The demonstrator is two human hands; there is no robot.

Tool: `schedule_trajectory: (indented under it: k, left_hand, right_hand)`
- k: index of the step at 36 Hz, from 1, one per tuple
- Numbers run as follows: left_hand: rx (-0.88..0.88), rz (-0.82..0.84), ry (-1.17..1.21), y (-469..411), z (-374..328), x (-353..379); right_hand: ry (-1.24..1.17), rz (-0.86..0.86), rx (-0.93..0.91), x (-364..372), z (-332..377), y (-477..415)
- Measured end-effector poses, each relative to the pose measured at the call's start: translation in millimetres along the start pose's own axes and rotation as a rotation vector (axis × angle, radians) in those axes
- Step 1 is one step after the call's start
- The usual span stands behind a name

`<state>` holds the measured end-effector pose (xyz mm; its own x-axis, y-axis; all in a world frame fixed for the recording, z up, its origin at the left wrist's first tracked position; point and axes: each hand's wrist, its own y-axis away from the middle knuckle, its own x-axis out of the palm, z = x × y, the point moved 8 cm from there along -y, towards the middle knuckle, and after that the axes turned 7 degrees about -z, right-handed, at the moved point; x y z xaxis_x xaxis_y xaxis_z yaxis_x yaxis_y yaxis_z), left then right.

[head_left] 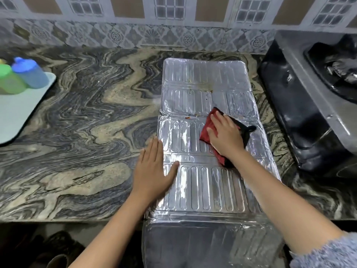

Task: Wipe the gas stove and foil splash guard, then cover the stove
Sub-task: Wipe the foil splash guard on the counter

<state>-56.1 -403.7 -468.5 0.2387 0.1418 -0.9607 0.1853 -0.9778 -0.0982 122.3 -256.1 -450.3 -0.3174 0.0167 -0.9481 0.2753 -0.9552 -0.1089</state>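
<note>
The foil splash guard (202,186) lies flat at frame centre; its nearest panel hangs over the front edge of the bench (87,122). Your left grip (154,171) rests spread, fingers straight, on the guard's left edge. Your right grip (226,136) presses flat, fingers extended, on a red-and-black cloth (207,130) on the middle panel. The far panels carry brown stains. The gas stove (301,105), uncovered, stands just beside the guard at right. Open bench extends left to a pale mat (17,107) holding a green bottle (9,78) and a blue bottle (29,72).
</note>
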Motion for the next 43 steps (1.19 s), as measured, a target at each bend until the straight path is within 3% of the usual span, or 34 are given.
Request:
schedule_trajectory:
  k: [25, 34, 43]
  left_hand:
    - [-0.037, 0.001, 0.027, -2.0, 0.0, 0.4]
    - [-0.064, -0.010, 0.035, -0.8, 0.4, 0.4]
    - [-0.090, 0.004, 0.022, 0.1, 1.8, 1.2]
  right_hand:
    - [-0.065, 0.063, -0.320, 43.8, 134.4, -11.6]
    - [-0.098, 0.026, -0.210, 45.8, 137.0, -35.9]
    - [-0.117, -0.018, -0.099, 26.1, 87.4, -35.2]
